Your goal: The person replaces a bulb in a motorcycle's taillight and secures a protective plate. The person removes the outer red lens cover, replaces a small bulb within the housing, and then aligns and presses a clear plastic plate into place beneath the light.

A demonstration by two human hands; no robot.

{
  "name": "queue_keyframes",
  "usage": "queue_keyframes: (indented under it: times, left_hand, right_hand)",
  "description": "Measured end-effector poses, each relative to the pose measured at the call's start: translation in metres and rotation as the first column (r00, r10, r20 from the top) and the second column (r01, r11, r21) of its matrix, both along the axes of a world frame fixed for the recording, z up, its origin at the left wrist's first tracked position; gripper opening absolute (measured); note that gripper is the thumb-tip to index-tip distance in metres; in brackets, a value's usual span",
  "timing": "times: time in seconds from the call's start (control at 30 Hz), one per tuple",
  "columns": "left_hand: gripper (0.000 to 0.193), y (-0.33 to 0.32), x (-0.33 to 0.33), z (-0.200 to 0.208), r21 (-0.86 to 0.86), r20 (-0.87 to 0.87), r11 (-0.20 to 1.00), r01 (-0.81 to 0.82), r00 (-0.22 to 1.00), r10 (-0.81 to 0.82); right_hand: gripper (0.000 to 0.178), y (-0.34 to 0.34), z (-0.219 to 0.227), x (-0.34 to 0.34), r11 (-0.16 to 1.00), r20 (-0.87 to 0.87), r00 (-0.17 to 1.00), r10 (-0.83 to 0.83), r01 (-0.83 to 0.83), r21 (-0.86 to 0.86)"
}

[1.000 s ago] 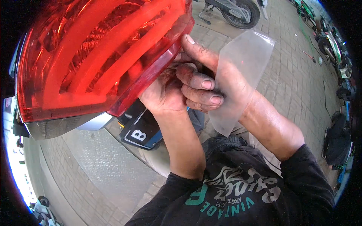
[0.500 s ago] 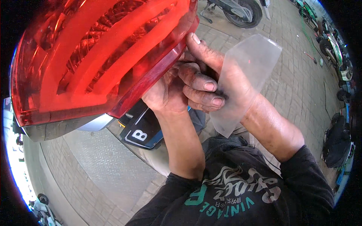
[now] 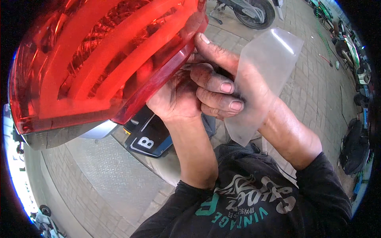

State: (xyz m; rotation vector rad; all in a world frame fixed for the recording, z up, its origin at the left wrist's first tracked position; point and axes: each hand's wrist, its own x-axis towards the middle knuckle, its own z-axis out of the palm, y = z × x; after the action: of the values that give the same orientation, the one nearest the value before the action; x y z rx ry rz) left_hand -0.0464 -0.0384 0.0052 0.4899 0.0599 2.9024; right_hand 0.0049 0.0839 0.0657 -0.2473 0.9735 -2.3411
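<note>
A large red tail light [image 3: 119, 59] fills the upper left, its ribbed lens facing up. My left hand [image 3: 176, 97] is under the tail light's lower right edge, palm partly showing and smudged with dirt; its fingers are hidden. My right hand [image 3: 222, 79] has its thumb tip against the lens edge. Its dirty fingers are curled back toward the palm, holding a frosted, angular piece of translucent plastic sheet [image 3: 270, 59]. Through the sheet my right wrist shows faintly.
Below the tail light sits a dark panel with a white marking [image 3: 149, 139]. A steel tread plate [image 3: 107, 166] lies on the brick paving [image 3: 309, 79]. Beyond are a motorcycle wheel [image 3: 258, 16], parked motorcycles [image 3: 349, 51] on the right, and a black bag-like object [image 3: 354, 148].
The translucent sheet and my right fingers have shifted slightly to the right, and the sheet's upper end now catches a bright glare. The tail light appears a little farther left.
</note>
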Motion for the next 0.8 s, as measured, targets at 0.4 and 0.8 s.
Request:
queue_keyframes:
  times: [0.4,0.8]
  left_hand:
    - [0.041,0.002,0.005,0.007,-0.348,-0.026,0.917,-0.193,0.980,0.197]
    - [0.051,-0.012,0.002,-0.001,-0.059,-0.099,0.986,0.157,0.982,-0.163]
  right_hand:
    - [0.060,-0.009,0.012,0.006,0.989,0.083,0.995,-0.061,0.049,0.139]
    - [0.060,-0.010,0.013,0.008,0.988,0.060,0.996,-0.072,0.063,0.140]
